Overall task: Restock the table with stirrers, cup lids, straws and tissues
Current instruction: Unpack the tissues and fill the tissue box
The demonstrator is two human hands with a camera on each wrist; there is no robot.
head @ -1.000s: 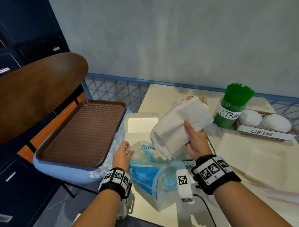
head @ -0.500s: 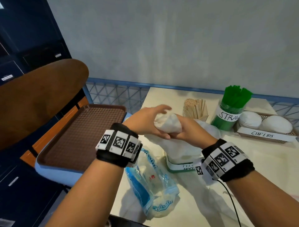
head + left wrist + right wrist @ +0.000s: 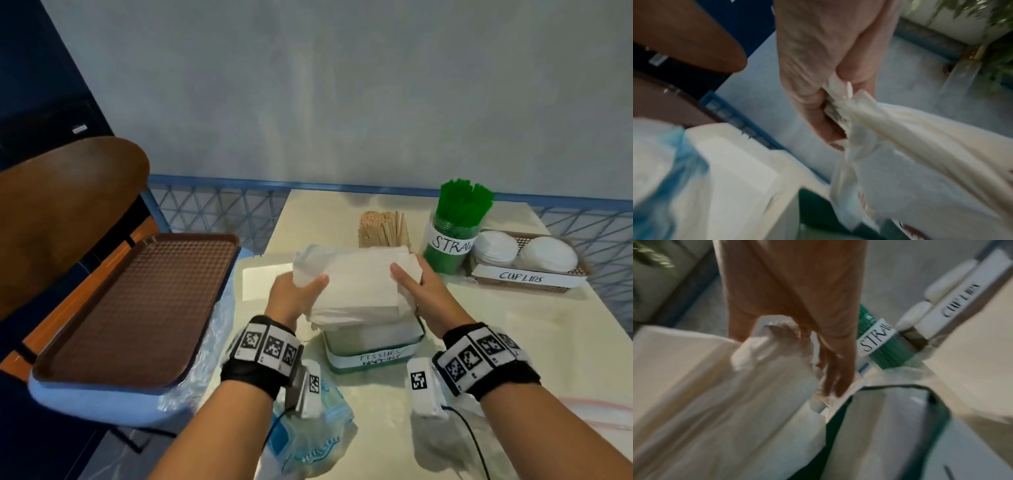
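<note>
Tissues (image 3: 359, 284) are what's in hand right now: a thick white stack held at both ends just above the green-rimmed tissue box (image 3: 373, 353) labelled for tissues and napkins, near the front of the table (image 3: 513, 342). The left hand (image 3: 294, 294) has its fingers bunched round the crumpled left end, and the right hand (image 3: 416, 291) grips the other end with the thumb on top and the fingers running down the far side. To do this bit well I'd say square the stack up with the box opening first, lower it level, and let the right fingers slide out last so the bottom sheets don't fold under; that scrunched left corner probably wants smoothing flat or it'll sit proud of the rim. The head view gives the whole layout: wooden stirrers (image 3: 383, 228) standing behind the stack, green straws (image 3: 462, 205) in their labelled jar, cup lids (image 3: 524, 253) in the basket to the right, a brown tray (image 3: 137, 301) off to the left and a blue plastic wrapper (image 3: 308, 442) at the near edge. The left wrist view shows what the head can't, namely how tightly the left fingers (image 3: 818, 113) pinch the gathered tissue, though it's blurry. The right wrist view shows the right fingers (image 3: 834, 378) reaching down between the stack and the box's open mouth, with the dark rim clear beneath.
</note>
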